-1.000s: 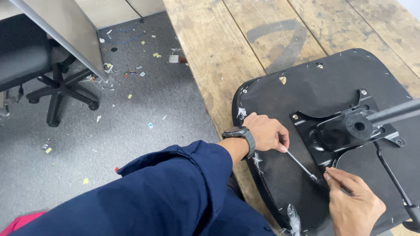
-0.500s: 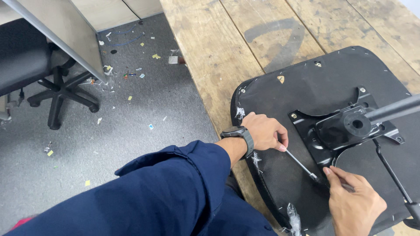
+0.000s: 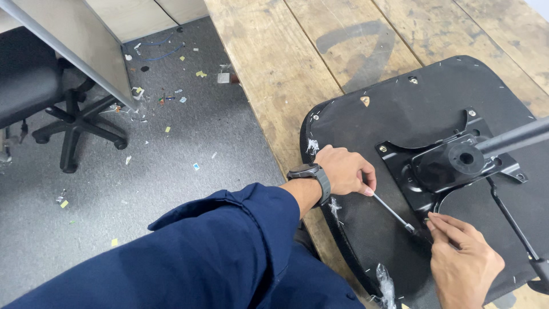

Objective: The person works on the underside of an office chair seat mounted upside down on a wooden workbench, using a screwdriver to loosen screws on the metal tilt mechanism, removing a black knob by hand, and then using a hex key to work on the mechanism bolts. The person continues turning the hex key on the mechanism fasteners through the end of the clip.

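An upturned office chair seat (image 3: 394, 131), black underside facing up, lies on a worn wooden tabletop (image 3: 274, 63) and overhangs its near edge a little. Bolted to the seat's middle is a black metal mechanism plate (image 3: 443, 166) with a round socket, and a dark lever (image 3: 514, 136) runs from it toward the right edge of the view.

The left hand (image 3: 343, 170) is clenched around the handle of a screwdriver (image 3: 392, 210), whose slim metal shaft slants down and to the right, its tip meeting the lower corner of the plate. A dark wristwatch (image 3: 311, 174) sits on that wrist, above a rolled blue sleeve (image 3: 229, 246). The right hand (image 3: 464, 257) rests on the seat just below the plate, its fingertips (image 3: 434, 220) pinched close at the screwdriver's tip; whether they grip a screw there cannot be told.

Left of the tabletop, grey carpet (image 3: 171, 171) is littered with small scraps, and a black chair base (image 3: 77, 123) on castors stands near a desk panel.
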